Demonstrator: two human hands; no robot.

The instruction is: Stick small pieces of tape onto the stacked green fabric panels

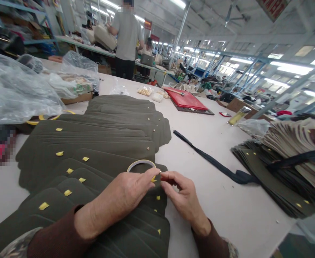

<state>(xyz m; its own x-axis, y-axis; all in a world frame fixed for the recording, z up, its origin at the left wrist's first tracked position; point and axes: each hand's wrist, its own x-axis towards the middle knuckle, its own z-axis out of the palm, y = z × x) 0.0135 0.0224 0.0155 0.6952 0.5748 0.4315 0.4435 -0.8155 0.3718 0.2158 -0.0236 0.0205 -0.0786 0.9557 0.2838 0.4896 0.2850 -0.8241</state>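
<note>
My left hand [127, 190] is closed around a roll of yellow tape [140, 161], whose upper rim shows above the knuckles. A bit of yellow tape [154, 178] sticks out by its thumb. The fingers of my right hand [183, 195] are pinched together, meeting the left fingertips; a tiny shiny spot shows between them, too small to name. Beneath both hands spread overlapping dark olive panels [114, 138] with rounded corners. Several carry small yellow tape pieces [59, 153], and some farther panels have gold-coloured studs [148, 148] near their right edges.
A dark strap [206, 154] lies across the pale table [200, 215] toward stacked panels [283, 179] at right. Farther back are a red board [185, 98], bags of small gold parts [145, 91] and a bottle [239, 115]. Clear plastic [15, 89] is heaped left; a person [127, 32] stands beyond.
</note>
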